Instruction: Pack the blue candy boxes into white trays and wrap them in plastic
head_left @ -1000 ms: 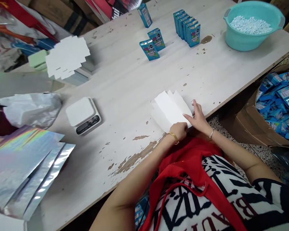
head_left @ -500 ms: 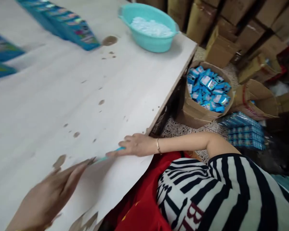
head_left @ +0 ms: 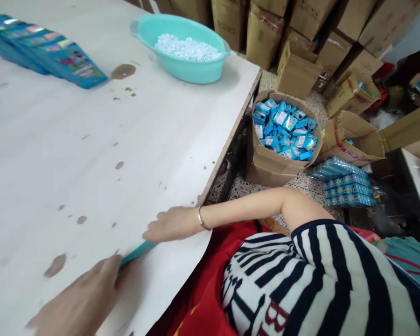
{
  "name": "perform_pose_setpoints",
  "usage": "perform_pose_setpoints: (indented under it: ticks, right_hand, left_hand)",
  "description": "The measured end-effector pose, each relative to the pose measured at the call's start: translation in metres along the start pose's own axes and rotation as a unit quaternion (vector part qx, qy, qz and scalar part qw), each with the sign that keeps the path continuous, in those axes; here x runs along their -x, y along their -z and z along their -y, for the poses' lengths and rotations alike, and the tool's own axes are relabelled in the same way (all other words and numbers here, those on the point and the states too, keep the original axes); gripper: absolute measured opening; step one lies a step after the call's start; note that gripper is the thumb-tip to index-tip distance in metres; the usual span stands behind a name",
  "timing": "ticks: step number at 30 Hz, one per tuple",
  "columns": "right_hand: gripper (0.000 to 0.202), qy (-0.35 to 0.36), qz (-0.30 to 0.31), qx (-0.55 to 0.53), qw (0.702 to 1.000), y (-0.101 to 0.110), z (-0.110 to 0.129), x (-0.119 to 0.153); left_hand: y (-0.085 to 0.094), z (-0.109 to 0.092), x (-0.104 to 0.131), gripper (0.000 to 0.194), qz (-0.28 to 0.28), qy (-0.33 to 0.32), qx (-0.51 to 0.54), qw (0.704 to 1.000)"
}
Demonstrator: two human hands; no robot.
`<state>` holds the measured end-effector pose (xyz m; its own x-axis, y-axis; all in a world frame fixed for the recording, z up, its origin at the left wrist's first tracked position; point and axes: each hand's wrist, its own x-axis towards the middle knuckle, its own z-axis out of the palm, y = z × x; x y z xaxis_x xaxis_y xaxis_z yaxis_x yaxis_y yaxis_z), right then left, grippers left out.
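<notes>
A thin turquoise piece (head_left: pixel 138 252), seen nearly edge-on and blurred, spans the gap between my hands just above the white tabletop near its front edge. I cannot make out its exact kind. My left hand (head_left: pixel 82 296), smeared by motion, is closed round its lower-left end. At the upper-right end, my right hand (head_left: pixel 173 224), with a bracelet at the wrist, has its fingers closed on the piece. The fingertips of both hands are partly hidden or blurred.
The white table (head_left: pixel 154 140) has brown worn patches. On it stand a row of blue packets (head_left: pixel 80 67) and a turquoise basin (head_left: pixel 196 70) of small white pieces. Beside it, a carton (head_left: pixel 273 165) holds small blue boxes. Wrapped blue stacks (head_left: pixel 348 189) and more cartons (head_left: pixel 297 70) lie beyond.
The view has swung, so the table and basin sit further left. Both hands have shifted left and down in the picture, and more of the turquoise piece shows between them.
</notes>
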<state>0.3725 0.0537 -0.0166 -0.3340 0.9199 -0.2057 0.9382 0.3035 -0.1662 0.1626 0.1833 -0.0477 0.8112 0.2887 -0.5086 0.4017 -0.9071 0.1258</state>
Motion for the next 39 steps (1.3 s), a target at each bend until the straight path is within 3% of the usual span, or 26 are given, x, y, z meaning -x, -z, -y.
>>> perform_pose_setpoints:
  ticks: [1,3,6,10,17,24,33,39]
  right_hand:
    - [0.025,0.024,0.007,-0.008,1.0,0.003,0.002,0.0]
    - [0.022,0.046,0.037,-0.015,0.998,0.009,0.007,0.003]
    - [0.021,0.04,0.051,0.0,0.998,0.012,0.003,0.003]
    - [0.023,0.048,0.057,0.046,0.996,0.006,-0.009,-0.009]
    - [0.029,0.062,0.078,0.1,0.99,0.002,-0.003,-0.017]
    - [0.029,0.064,0.052,0.119,0.989,-0.006,-0.008,-0.02]
    - [0.028,0.1,0.042,0.12,0.987,0.013,-0.017,-0.032]
    - [0.03,0.109,0.077,0.109,0.985,0.018,-0.022,-0.055]
  left_hand:
    - [0.012,-0.01,0.007,0.034,-0.021,-0.004,-0.011,1.0]
    - [0.034,-0.033,0.019,0.026,-0.006,0.021,-0.041,0.999]
    - [0.046,-0.046,0.016,0.021,0.031,0.033,-0.052,0.998]
    - [0.036,-0.032,0.007,0.025,0.008,0.048,-0.034,0.998]
    - [0.03,-0.044,0.006,0.03,0.007,0.048,-0.042,0.998]
    - [0.025,-0.029,0.003,0.029,-0.002,0.009,-0.039,0.999]
    - [0.028,-0.032,0.002,0.029,-0.012,0.095,-0.023,0.995]
    - [0.026,-0.017,0.013,0.033,-0.012,0.076,-0.011,0.997]
